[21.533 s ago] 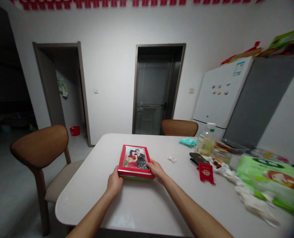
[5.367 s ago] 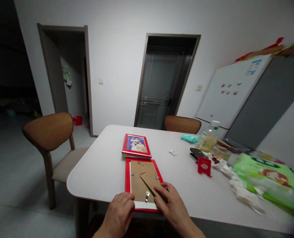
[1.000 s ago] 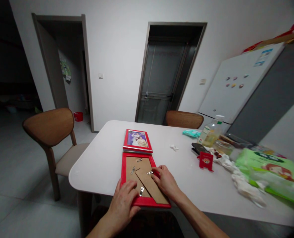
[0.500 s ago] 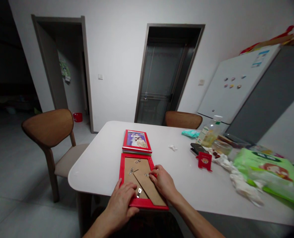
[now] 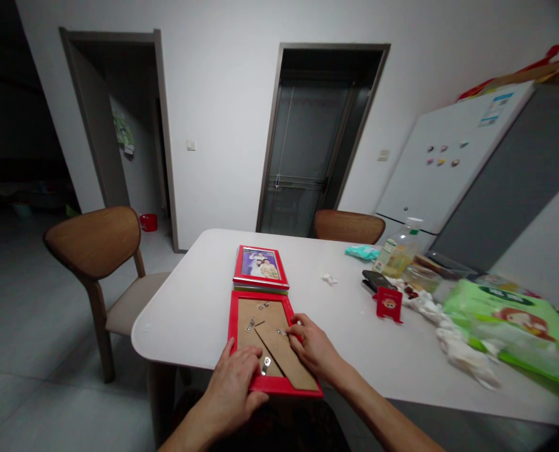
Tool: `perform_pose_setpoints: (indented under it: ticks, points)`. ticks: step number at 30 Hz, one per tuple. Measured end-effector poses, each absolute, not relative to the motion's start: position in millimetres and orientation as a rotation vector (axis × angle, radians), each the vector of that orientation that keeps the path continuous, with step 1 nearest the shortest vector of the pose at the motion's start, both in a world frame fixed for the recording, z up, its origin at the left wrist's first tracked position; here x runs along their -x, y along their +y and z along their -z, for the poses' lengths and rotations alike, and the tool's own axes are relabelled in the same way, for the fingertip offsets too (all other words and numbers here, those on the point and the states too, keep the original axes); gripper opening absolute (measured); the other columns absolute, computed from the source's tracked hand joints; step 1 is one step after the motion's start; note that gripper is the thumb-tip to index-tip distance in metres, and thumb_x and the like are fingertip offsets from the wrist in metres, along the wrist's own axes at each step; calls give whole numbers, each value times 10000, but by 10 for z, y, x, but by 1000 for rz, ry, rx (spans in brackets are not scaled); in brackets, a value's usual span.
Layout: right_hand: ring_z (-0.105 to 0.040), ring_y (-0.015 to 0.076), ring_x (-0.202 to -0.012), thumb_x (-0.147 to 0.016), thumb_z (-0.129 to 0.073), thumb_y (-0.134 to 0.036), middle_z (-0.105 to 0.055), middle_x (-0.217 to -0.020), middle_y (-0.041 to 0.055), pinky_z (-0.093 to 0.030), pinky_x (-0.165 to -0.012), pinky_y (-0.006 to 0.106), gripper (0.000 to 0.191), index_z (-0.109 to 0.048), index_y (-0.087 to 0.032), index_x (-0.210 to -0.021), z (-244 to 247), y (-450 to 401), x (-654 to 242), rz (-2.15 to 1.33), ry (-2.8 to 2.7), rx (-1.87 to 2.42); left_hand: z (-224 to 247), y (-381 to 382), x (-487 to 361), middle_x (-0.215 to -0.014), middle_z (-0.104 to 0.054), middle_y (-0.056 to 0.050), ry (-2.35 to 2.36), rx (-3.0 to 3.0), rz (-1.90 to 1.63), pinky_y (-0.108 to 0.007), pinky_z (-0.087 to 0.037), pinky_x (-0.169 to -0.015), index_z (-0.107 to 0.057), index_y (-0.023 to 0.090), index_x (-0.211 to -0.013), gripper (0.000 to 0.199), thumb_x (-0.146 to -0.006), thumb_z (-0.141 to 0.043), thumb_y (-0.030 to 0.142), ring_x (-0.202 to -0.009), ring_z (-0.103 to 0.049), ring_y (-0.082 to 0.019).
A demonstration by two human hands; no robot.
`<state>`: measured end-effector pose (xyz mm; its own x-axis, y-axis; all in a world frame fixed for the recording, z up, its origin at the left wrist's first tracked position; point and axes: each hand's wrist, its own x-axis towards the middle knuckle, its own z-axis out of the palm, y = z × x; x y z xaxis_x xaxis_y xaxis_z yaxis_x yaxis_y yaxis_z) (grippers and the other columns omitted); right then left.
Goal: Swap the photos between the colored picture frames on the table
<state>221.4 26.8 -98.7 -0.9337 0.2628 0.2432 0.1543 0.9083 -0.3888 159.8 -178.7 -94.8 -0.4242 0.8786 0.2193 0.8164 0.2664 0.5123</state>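
Note:
A red photo frame (image 5: pixel 272 333) lies face down on the white table (image 5: pixel 185 314), showing its brown cardboard backing with several metal clips and a hinged cardboard stand. My left hand (image 5: pixel 232 376) presses on its lower left corner, thumb along the left side. My right hand (image 5: pixel 312 348) rests on the right part of the backing, fingertips bunched on a metal clip (image 5: pixel 283 333). Just beyond the frame, a second red frame (image 5: pixel 260 268) lies face up, showing a wedding photo of two people.
A red card (image 5: pixel 389 304), crumpled tissue (image 5: pixel 449 339), a green tissue pack (image 5: pixel 503 329) and an oil bottle (image 5: pixel 398 250) crowd the table's right side. A wooden chair (image 5: pixel 91 238) stands left of the table. My body is at the near edge.
My right hand has shifted slightly left and down, staying at the clip. My left hand has slid a little toward the frame's lower edge. The frames have not visibly moved.

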Motion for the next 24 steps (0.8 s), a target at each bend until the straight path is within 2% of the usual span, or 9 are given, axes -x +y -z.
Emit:
perform_pose_setpoints:
  ticks: [4, 10, 15, 18, 24]
  points:
    - [-492, 155, -912, -764, -376, -199, -496, -1002, 77, -375, -823, 253, 274, -645, -173, -811, 1047, 267, -2254, -518, -2752, 346, 935, -1774, -1587, -1170, -517, -58, 2407, -1618, -828, -444, -127, -1016, -518, 199, -859, 289, -606, -646, 255, -1092, -438, -195]
    - [-480, 157, -982, -785, -347, -210, -491, -1087, 75, -366, -873, 273, 309, -612, -193, -943, 1137, 300, -2356, -592, -2670, 316, 912, -1779, -1590, -1162, -524, -52, 2405, -1631, -825, -446, -130, -1011, -519, 202, -829, 261, -605, -646, 247, -1090, -439, -194]
    - [-462, 182, -982, -769, -397, -228, -512, -1056, 85, -365, -869, 314, 280, -602, -191, -955, 1116, 247, -2420, -539, -2602, 336, 958, -1775, -1568, -1134, -531, -60, 2425, -1630, -899, -438, -168, -1001, -512, 198, -769, 249, -579, -667, 238, -1071, -447, -206]
    - [-452, 191, -952, -758, -430, -223, -522, -1022, 83, -359, -844, 334, 250, -612, -204, -927, 1034, 68, -2426, -493, -2627, 211, 987, -1771, -1548, -1100, -542, -82, 2449, -1617, -951, -443, -208, -986, -502, 189, -732, 258, -553, -685, 222, -1043, -462, -222]
    - [-435, 167, -857, -773, -430, -216, -523, -890, 35, -345, -764, 324, 196, -625, -239, -769, 877, -299, -2436, -467, -2796, -148, 1010, -1758, -1527, -1055, -555, -72, 2437, -1646, -1005, -461, -245, -962, -504, 191, -717, 219, -586, -668, 255, -992, -491, -228]
